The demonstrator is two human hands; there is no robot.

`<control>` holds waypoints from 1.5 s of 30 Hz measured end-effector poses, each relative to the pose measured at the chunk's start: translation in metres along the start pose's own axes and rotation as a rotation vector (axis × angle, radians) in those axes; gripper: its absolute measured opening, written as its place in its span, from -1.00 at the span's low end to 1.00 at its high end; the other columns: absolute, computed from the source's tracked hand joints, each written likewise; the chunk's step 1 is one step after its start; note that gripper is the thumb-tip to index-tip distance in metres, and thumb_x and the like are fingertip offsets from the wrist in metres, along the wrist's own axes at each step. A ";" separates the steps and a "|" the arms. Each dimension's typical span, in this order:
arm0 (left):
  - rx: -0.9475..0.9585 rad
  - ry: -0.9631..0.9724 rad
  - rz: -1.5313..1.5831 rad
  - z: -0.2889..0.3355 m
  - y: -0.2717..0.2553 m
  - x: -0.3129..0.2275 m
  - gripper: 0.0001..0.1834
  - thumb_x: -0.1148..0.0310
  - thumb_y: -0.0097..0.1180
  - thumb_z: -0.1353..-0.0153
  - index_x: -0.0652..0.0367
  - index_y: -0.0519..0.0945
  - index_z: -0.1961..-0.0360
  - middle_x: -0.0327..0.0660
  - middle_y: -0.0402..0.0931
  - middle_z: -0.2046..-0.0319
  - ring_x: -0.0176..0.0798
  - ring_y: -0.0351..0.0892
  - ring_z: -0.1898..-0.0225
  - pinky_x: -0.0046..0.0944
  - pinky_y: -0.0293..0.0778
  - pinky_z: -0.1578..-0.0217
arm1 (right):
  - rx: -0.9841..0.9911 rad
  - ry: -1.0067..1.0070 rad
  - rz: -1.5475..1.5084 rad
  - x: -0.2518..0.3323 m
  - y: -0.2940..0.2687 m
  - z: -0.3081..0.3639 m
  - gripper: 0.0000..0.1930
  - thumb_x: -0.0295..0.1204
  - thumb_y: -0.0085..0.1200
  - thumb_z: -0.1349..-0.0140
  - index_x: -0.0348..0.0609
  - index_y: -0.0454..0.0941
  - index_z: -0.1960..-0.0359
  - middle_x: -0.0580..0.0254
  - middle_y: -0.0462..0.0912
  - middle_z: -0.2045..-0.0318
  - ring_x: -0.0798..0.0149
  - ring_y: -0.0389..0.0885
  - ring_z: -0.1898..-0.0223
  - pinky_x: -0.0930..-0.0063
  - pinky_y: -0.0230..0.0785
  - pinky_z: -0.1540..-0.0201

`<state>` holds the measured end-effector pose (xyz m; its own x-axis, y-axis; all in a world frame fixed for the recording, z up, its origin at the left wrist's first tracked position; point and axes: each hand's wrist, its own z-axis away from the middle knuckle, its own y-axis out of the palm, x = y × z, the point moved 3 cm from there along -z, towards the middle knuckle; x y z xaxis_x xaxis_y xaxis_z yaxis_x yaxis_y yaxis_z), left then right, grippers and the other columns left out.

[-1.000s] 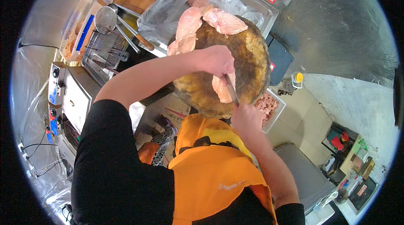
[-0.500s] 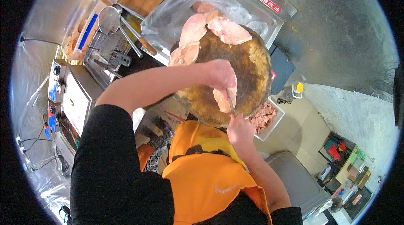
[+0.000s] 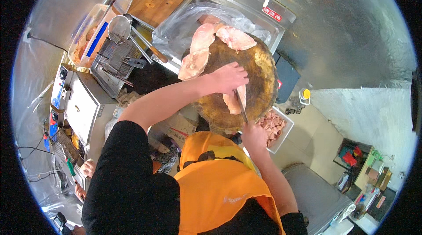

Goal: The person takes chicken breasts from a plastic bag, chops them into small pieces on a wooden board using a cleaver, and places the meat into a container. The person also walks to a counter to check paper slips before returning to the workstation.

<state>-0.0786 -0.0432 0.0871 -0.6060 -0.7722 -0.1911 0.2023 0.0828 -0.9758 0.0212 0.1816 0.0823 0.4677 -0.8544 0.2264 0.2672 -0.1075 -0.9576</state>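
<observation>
On a round wooden chopping block [image 3: 259, 85] lies a pale pink piece of raw chicken breast [image 3: 230, 102]. My left hand [image 3: 231, 78] is closed over its far end, fingers bent and pressed down. A knife [image 3: 241, 106] lies lengthwise along the piece, its narrow blade partly hidden by my left fingers. At the block's near edge, my right hand [image 3: 255, 138] is wrapped round the knife's handle. More chicken breasts [image 3: 235, 38] rest along the block's far and left edge, beside a clear plastic bag [image 3: 176, 30] with more meat inside.
A white tub [image 3: 288, 131] of cut meat cubes stands below the block's right side. Left are a strainer [image 3: 119, 27], wire baskets [image 3: 115, 54] and a steel fryer [image 3: 79, 103]. Another person's hand [image 3: 89, 168] shows at lower left. A yellow-capped bottle [image 3: 305, 96] stands at right.
The whole view has shifted slightly. My left hand's fingers now show more over the chicken, and the knife stays along it. Another person's hands have come into view at lower left.
</observation>
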 end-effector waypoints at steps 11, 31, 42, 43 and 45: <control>-0.342 -0.273 0.301 0.007 0.073 -0.038 0.03 -0.33 0.47 0.23 0.13 0.53 -0.19 -0.09 0.42 -0.19 0.07 0.26 -0.34 0.35 -0.08 -0.43 | -0.164 0.176 -0.079 -0.098 -0.060 0.136 -0.70 -0.22 0.17 -0.34 -0.23 0.59 0.38 -0.08 0.61 0.66 -0.24 0.63 0.60 -0.10 0.50 0.49; -0.559 -0.198 0.474 0.020 0.073 -0.054 -0.57 0.32 0.35 0.11 0.11 0.56 0.15 -0.15 0.53 0.06 -0.01 0.48 0.01 -0.06 0.37 0.02 | -0.023 -0.007 -0.006 -0.016 -0.044 -0.043 -0.69 -0.25 0.06 -0.40 -0.21 0.59 0.45 -0.10 0.68 0.58 -0.12 0.74 0.52 0.03 0.60 0.43; -0.632 -0.248 0.481 0.018 0.079 -0.060 -0.53 0.32 0.35 0.15 0.08 0.53 0.13 -0.16 0.51 0.03 0.00 0.49 -0.02 -0.03 0.36 0.00 | -0.045 0.018 0.021 -0.026 0.004 -0.066 -0.64 -0.17 0.06 -0.41 -0.21 0.58 0.42 -0.07 0.65 0.63 -0.12 0.72 0.54 0.06 0.58 0.47; -0.650 -0.241 0.479 0.020 0.079 -0.062 -0.55 0.34 0.35 0.12 0.09 0.54 0.12 -0.15 0.51 0.03 0.02 0.49 -0.02 -0.02 0.37 0.00 | -0.046 0.006 0.019 -0.026 0.004 -0.065 -0.64 -0.17 0.06 -0.41 -0.21 0.58 0.42 -0.07 0.65 0.63 -0.12 0.72 0.55 0.06 0.57 0.48; -0.689 -0.230 0.470 0.025 0.072 -0.068 -0.58 0.37 0.35 0.05 0.11 0.56 0.11 -0.14 0.52 0.03 0.05 0.49 -0.03 0.00 0.38 0.01 | -0.052 -0.023 0.014 -0.023 -0.002 -0.068 -0.64 -0.18 0.06 -0.42 -0.22 0.56 0.42 -0.07 0.64 0.64 -0.12 0.71 0.55 0.07 0.56 0.50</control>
<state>-0.0040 -0.0003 0.0322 -0.3905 -0.6642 -0.6374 -0.1638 0.7315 -0.6619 -0.0478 0.1673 0.0671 0.4901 -0.8444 0.2162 0.2168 -0.1221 -0.9686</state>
